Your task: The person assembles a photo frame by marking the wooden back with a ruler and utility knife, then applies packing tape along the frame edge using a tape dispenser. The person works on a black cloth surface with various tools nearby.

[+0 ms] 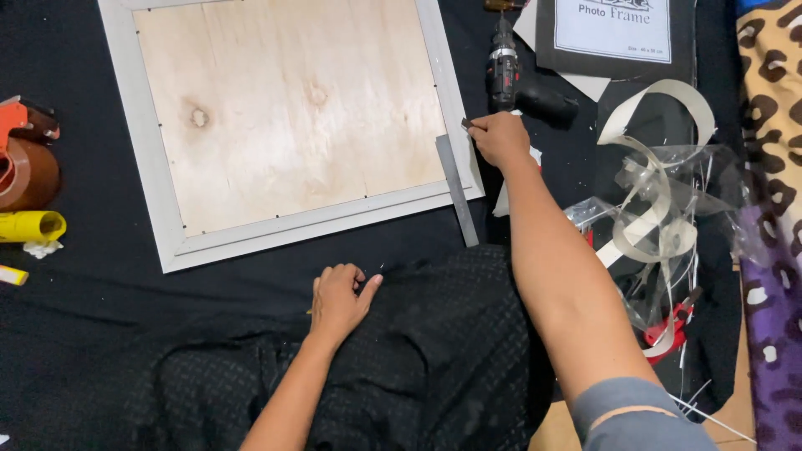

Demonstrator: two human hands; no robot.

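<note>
The right hand (pixel 499 138) is pinching a small dark piece at the far tip of a grey metal ruler (pixel 457 190), lying lengthwise along the picture frame's (pixel 150 159) right edge, while the left hand (pixel 338 298) is curling half-closed on black cloth (pixel 434 351).

I see one label: the paper insert (pixel 612 28) w/ printed text, a white rectangle w/ dark lettering, set in a black frame (pixel 685 50). It sits up and to the right of my right hand's fingers (pixel 480 127), past the drill, cut off by the top edge. A white sheet corner pokes out under the frame's lower left.

Packaging: crumpled clear plastic wrap (pixel 668 192) w/ pale card strips curling thru it, right of my right fingers and forearm, well apart from my left fingers (pixel 351 274).

No screens or signs I can make out. Far left of my left fingers, a yellow roll (pixel 32 225); can't tell if it has a label.
</note>
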